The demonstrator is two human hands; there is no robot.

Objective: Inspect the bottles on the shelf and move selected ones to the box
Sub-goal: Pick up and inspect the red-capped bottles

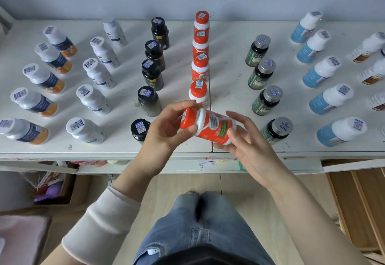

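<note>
An orange and white bottle (208, 126) lies on its side in the air above the front edge of the white shelf (227, 81). My left hand (166, 128) grips its orange cap end between thumb and fingers. My right hand (243, 139) holds the bottom end, fingers curled under and around the label. Behind them a column of several more orange bottles (199, 64) stands upright on the shelf.
Other columns stand on the shelf: navy and orange bottles (43, 79), white bottles (98, 73), black bottles (151, 73), green bottles (262, 73) and blue bottles (320, 73). A cardboard box (60, 183) with items sits on the floor at the lower left. Wooden slats (358, 202) lie at the right.
</note>
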